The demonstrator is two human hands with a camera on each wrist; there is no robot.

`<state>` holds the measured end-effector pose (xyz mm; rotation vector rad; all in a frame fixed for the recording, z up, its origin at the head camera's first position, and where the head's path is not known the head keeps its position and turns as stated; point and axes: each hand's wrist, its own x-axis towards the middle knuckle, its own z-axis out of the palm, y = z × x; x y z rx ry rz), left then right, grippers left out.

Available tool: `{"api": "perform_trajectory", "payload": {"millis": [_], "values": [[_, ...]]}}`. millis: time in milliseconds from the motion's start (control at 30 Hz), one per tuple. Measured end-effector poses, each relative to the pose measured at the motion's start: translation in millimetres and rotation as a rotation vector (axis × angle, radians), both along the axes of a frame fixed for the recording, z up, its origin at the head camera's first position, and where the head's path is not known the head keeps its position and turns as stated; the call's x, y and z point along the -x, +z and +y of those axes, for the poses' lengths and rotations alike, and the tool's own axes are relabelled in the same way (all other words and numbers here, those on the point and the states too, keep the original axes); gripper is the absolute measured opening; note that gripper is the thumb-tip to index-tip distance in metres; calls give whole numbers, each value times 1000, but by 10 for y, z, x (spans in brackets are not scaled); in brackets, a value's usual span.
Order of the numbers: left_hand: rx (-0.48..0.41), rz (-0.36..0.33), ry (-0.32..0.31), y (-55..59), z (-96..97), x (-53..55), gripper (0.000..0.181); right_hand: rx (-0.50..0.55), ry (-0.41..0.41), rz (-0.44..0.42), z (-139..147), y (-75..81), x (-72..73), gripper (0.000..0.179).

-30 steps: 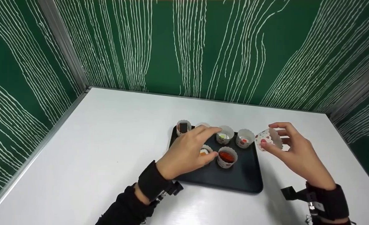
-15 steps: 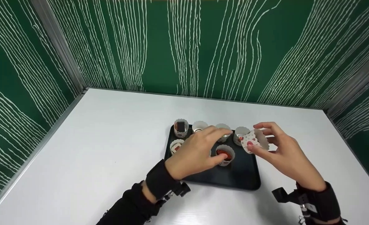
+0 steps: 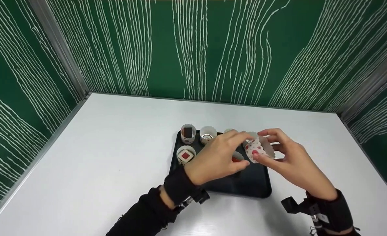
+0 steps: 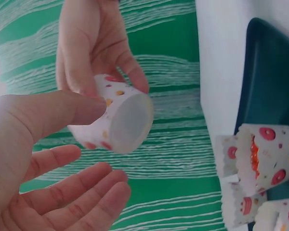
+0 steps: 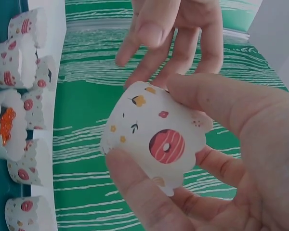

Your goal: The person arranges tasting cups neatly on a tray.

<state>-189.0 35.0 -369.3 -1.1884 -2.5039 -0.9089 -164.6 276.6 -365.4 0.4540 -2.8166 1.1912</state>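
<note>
My right hand holds a scalloped paper cupcake cup with a doughnut print by its sides, thumb on the near side, fingers on the far side. Raised above the tray's right part, the cup is tipped sideways, its white base towards my left hand. That left hand hovers over the tray from the left, thumb and fingers spread. In the left wrist view its thumb overlaps the cup; whether they touch I cannot tell. Below stands the dark tray of similar filled cups, including one with red filling, partly hidden in the head view.
At the tray's left are a cup with a dark brown block, another white-walled cup, and one with a red square on white. The white table meets green walls with white lines.
My right hand has carried the cup leftwards over the tray's right edge. The left hand has moved right, so the two are close together. More cups at the tray's left now show.
</note>
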Motion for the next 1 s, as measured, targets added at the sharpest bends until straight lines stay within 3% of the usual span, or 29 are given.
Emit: {"api": "perform_trajectory", "payload": {"millis": [233, 467, 767, 1000], "values": [[-50, -13, -16, -45, 49, 42, 45, 20, 45, -6, -39, -27, -10, 53], [-72, -48, -22, -57, 73, 63, 47, 63, 79, -12, -11, -29, -12, 55], [-32, -72, -16, -64, 68, 98, 55, 101, 148, -28, 50, -6, -26, 66], [13, -142, -32, -38, 62, 119, 65, 123, 128, -13, 82, 24, -32, 58]]}}
